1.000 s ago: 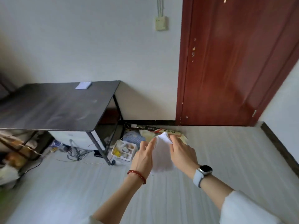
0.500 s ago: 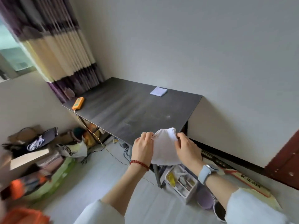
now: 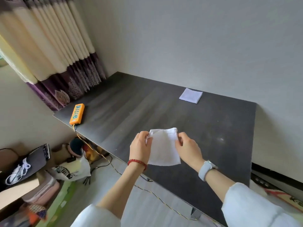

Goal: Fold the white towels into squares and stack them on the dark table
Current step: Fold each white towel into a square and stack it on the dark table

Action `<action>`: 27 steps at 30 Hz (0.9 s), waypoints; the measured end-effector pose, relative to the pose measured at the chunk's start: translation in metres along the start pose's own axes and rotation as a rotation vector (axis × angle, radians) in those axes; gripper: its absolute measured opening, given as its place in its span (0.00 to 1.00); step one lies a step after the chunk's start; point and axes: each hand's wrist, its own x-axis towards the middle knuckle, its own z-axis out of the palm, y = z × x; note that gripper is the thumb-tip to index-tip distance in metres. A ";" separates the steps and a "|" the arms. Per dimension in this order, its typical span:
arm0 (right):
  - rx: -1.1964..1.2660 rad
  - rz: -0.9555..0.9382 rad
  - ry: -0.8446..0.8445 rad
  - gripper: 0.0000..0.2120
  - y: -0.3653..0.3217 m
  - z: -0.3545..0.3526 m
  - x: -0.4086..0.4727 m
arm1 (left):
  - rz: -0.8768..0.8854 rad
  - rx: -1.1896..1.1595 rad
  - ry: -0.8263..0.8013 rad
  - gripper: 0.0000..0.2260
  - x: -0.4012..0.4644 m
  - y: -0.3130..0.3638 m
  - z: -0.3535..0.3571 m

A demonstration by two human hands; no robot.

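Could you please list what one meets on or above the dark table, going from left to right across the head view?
Orange power strip → left hand → white towel held between both hands → right hand, with the folded towel lying farther back, near the wall.

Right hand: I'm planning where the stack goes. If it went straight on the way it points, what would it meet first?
Probably bare dark table; the folded towel lies farther on, though depth is unclear. The right hand holds a white towel.
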 end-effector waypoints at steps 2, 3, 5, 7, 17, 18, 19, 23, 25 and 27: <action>0.014 0.069 -0.007 0.06 -0.020 0.021 0.031 | -0.029 -0.053 -0.053 0.04 0.044 -0.023 -0.004; 0.017 0.094 -0.001 0.06 -0.027 0.027 0.047 | -0.043 -0.076 -0.097 0.04 0.065 -0.030 -0.003; 0.026 0.153 0.031 0.06 -0.033 0.031 0.076 | -0.083 -0.154 -0.180 0.04 0.105 -0.035 0.005; 0.033 0.210 0.071 0.06 -0.029 0.029 0.104 | -0.133 -0.254 -0.251 0.04 0.141 -0.029 0.022; 0.192 0.454 0.304 0.06 0.061 -0.005 0.260 | -0.143 -0.389 -0.551 0.09 0.305 0.046 0.170; 0.204 0.456 0.320 0.07 0.072 -0.009 0.283 | -0.145 -0.389 -0.556 0.10 0.326 0.052 0.189; 0.214 0.457 0.331 0.08 0.081 -0.014 0.307 | -0.145 -0.379 -0.555 0.10 0.346 0.058 0.207; 0.283 0.469 0.374 0.08 0.113 -0.022 0.385 | -0.142 -0.365 -0.541 0.10 0.412 0.073 0.265; 0.296 0.479 0.384 0.08 0.130 -0.021 0.419 | -0.140 -0.364 -0.531 0.10 0.438 0.076 0.293; 0.296 0.486 0.380 0.09 0.144 -0.018 0.444 | -0.153 -0.360 -0.517 0.09 0.457 0.076 0.316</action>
